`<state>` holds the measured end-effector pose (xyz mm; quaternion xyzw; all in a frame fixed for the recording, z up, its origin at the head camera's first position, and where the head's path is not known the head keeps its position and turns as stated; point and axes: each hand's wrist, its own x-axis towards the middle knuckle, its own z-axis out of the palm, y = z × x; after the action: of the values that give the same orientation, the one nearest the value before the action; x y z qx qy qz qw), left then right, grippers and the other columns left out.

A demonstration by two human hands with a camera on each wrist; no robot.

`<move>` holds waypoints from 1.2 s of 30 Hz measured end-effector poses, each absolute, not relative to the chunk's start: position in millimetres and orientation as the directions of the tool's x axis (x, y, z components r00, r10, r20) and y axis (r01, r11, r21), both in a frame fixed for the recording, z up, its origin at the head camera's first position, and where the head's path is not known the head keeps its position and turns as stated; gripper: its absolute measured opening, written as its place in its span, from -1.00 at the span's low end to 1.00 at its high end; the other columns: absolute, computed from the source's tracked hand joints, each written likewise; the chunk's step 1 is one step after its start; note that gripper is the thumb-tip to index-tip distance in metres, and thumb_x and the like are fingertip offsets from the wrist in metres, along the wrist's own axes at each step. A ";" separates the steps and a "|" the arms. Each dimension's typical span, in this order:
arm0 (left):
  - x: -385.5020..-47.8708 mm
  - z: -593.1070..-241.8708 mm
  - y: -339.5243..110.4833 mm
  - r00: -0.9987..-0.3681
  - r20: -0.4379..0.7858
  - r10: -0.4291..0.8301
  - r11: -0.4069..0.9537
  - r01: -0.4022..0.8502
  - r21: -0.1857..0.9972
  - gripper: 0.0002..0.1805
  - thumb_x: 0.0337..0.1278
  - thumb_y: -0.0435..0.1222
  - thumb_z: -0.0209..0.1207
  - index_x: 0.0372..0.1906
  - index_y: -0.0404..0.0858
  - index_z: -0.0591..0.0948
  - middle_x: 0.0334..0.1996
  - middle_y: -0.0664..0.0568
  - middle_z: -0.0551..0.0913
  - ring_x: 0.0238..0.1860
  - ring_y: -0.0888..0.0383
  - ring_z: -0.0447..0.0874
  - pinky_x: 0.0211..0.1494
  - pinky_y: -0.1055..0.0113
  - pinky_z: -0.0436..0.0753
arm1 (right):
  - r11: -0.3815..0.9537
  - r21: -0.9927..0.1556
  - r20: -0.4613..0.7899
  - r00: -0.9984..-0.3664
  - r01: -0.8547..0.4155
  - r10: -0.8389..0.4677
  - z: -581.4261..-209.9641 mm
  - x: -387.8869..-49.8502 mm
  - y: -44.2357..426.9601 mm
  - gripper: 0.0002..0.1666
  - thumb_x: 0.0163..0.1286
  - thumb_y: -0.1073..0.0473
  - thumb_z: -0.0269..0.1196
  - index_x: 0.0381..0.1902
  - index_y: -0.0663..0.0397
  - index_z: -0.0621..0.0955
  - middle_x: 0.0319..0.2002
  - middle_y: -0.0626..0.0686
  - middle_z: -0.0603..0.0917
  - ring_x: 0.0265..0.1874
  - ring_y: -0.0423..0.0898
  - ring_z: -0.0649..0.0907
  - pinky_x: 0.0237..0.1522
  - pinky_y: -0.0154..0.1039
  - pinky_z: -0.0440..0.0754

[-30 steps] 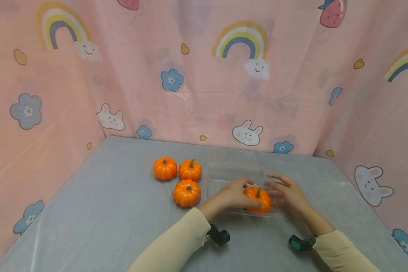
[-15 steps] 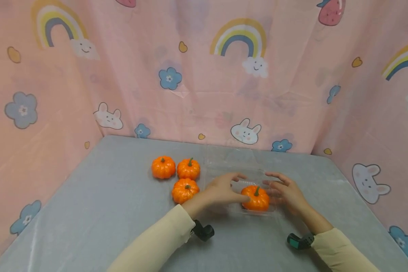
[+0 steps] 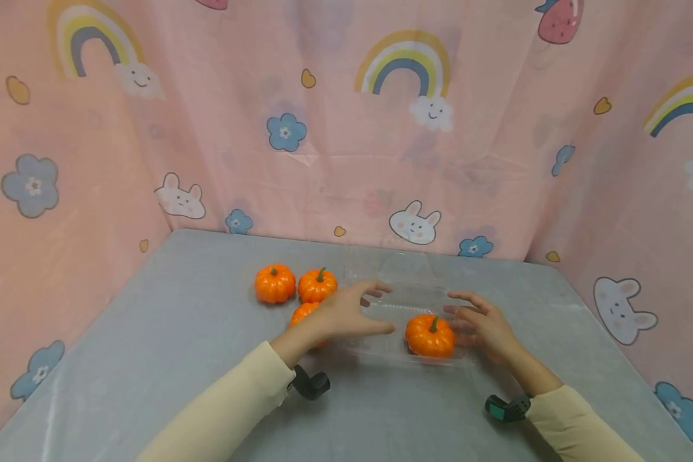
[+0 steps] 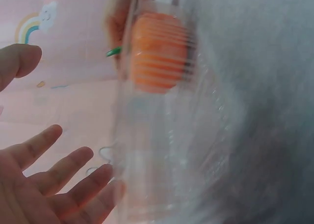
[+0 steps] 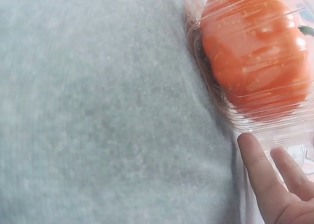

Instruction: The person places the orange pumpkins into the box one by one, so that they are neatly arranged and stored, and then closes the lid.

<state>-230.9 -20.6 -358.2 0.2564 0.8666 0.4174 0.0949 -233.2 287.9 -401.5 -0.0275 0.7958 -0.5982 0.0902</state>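
One small orange pumpkin (image 3: 430, 336) with a green stem sits in the right part of a clear plastic clamshell box (image 3: 375, 350), whose lid (image 3: 393, 264) stands open at the back. My left hand (image 3: 346, 313) is above the box's left side, fingers spread and holding nothing; the left wrist view shows its fingers (image 4: 73, 160) apart from the pumpkin. Beside the box's right wall is my right hand (image 3: 489, 327), fingers extended. In the right wrist view a fingertip of the right hand (image 5: 274, 184) lies at the box's ribbed corner; whether it touches is hard to tell.
Two orange pumpkins, a left one (image 3: 274, 283) and one next to it (image 3: 317, 285), stand left of the box on the grey table (image 3: 150, 359). A third pumpkin (image 3: 303, 313) is partly hidden behind my left hand. A pink patterned curtain (image 3: 323, 128) surrounds the table.
My left hand has let go of the pumpkin in the box and moved left, toward the other pumpkins, partly covering one. The right hand has stayed beside the box.
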 end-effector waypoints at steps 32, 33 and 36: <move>-223.1 -355.8 -98.7 -0.930 0.105 0.352 0.644 0.322 0.694 -0.38 -0.06 0.12 0.32 0.17 0.08 0.51 0.17 0.12 0.56 0.16 0.07 0.55 0.21 0.02 0.54 | 0.288 -0.955 -0.115 -0.981 0.066 -0.159 -403.2 -232.4 288.0 -0.38 0.52 0.05 -0.02 0.41 0.22 0.19 0.32 0.45 0.32 -0.15 -0.13 0.69 -0.16 -0.02 0.72; -223.0 -357.2 -100.6 -0.930 0.108 0.350 0.646 0.324 0.692 -0.38 -0.07 0.12 0.32 0.17 0.06 0.52 0.16 0.12 0.57 0.16 0.05 0.55 0.21 0.02 0.54 | 0.288 -0.955 -0.120 -0.981 0.072 -0.153 -403.3 -232.6 287.8 -0.39 0.52 0.05 -0.02 0.41 0.22 0.20 0.32 0.45 0.33 -0.16 -0.13 0.69 -0.16 -0.02 0.72; -223.0 -361.5 -105.8 -0.929 0.118 0.350 0.648 0.331 0.686 -0.37 -0.07 0.10 0.32 0.17 0.02 0.53 0.15 0.12 0.58 0.14 0.01 0.53 0.18 0.02 0.54 | 0.288 -0.954 -0.127 -0.981 0.081 -0.146 -403.3 -233.0 288.0 -0.39 0.52 0.06 -0.02 0.41 0.21 0.20 0.32 0.44 0.33 -0.17 -0.13 0.69 -0.16 -0.03 0.72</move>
<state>-223.0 -105.8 -361.5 0.1876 0.9076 0.3754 0.0127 -233.0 288.0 -403.3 -0.0205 0.7970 -0.5961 0.0952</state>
